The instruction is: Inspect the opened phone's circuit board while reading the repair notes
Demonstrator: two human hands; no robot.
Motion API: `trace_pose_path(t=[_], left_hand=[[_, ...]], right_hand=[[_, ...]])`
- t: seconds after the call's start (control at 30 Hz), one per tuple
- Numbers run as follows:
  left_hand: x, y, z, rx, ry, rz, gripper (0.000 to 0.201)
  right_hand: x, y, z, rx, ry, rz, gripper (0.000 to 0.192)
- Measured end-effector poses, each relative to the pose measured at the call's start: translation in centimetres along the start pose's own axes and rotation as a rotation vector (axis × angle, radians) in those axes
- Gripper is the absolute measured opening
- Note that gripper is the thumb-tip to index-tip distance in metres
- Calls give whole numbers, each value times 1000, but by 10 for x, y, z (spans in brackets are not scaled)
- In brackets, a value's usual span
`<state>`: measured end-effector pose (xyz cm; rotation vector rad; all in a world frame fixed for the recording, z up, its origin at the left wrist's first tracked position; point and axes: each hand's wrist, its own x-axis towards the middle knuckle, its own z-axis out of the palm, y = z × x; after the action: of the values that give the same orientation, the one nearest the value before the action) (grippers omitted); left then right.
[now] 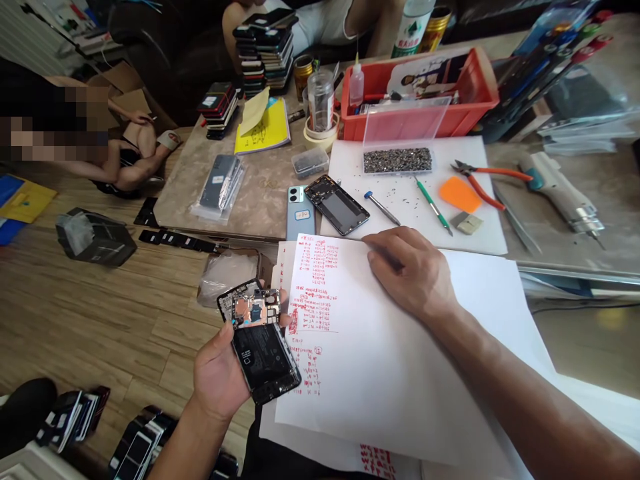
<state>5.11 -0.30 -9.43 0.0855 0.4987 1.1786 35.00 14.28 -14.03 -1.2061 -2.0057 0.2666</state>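
My left hand (216, 380) holds an opened phone (259, 345) with its back cover off, the battery and circuit board facing up. It sits at the lower left, over the left edge of a white sheet (380, 360) covered in red handwriting. My right hand (410, 270) rests knuckles up on the top of that sheet, fingers curled toward its upper edge; whether it holds anything is hidden. Just beyond lie a blue phone back (301, 212) and a black phone frame (337, 205).
On the white mat (480, 227) lie a clear box of screws (397, 160), two screwdrivers, an orange pick (459, 195) and orange-handled pliers (487, 180). A red bin (480, 100) and phone stacks (265, 50) stand behind. Other people sit at the left and back. More phones lie on the floor.
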Motion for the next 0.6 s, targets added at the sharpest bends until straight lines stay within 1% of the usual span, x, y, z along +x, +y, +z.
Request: trace_pose_path(t=[0.1,0.23,0.4,0.6], left_hand=[[2,-2,3,10,32,9,57],[4,-4,5,38,66,8,65],[5,-3,4,33,61,6,68],[4,-5,2,27,72,13,71]], right_hand=[[0,-1,0,-8,-4,6,23],[0,0,0,-9,11,-8,24],[0,1,0,-5,-8,0,23],[0,0,0,3,7,-15,25]])
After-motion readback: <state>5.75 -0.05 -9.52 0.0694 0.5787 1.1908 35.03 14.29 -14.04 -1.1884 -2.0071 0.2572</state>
